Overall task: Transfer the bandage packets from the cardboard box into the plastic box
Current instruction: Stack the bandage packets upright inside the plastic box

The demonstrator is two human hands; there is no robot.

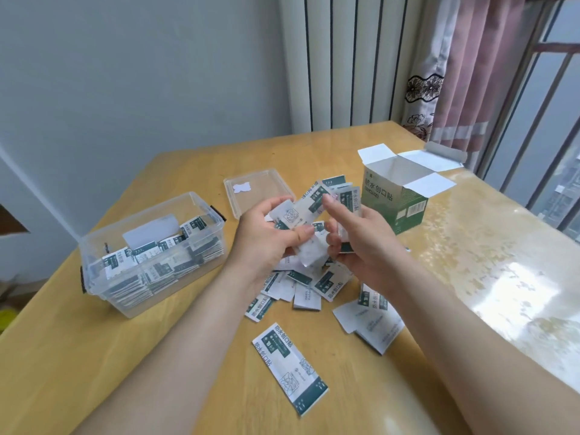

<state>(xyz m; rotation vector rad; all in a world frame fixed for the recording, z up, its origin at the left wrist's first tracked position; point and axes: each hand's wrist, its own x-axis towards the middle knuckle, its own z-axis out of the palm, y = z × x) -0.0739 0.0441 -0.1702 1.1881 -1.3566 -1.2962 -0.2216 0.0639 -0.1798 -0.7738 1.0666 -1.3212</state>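
In the middle of the tabletop: a loose pile of bandage packets lies between the two boxes.
Left grip: it is up over the pile. Its fingers and thumb curl round a bunch of packets.
Right grip: it is just to the right of the left one. One finger sticks out straight and touches the bunch. The other fingers curl round a small stack of packets.
Plastic box: it stands on the left with its lid off. It already has lots of packets in it, some in rows and some lying on top.
Lid: it is clear and lies flat on the far side of the pile.
Cardboard box: it stands on the far right with its flaps open. No packets stick out of it. I cannot see its bottom.
Long strip: joined packets lie alone on the near side.
White papers: they lie near and to the right of the pile.
Step in hand: I think the two grips are gathering packets and tidying them into one neat bunch.
Next move: I think the bunch must go left, over to the plastic box, and down inside. The packets are thin and may slip, so the hold needs to be firm. The box looks quite full, so the bunch may have to lie on top.
Left to do: the pile and the long strip are not in the plastic box yet.
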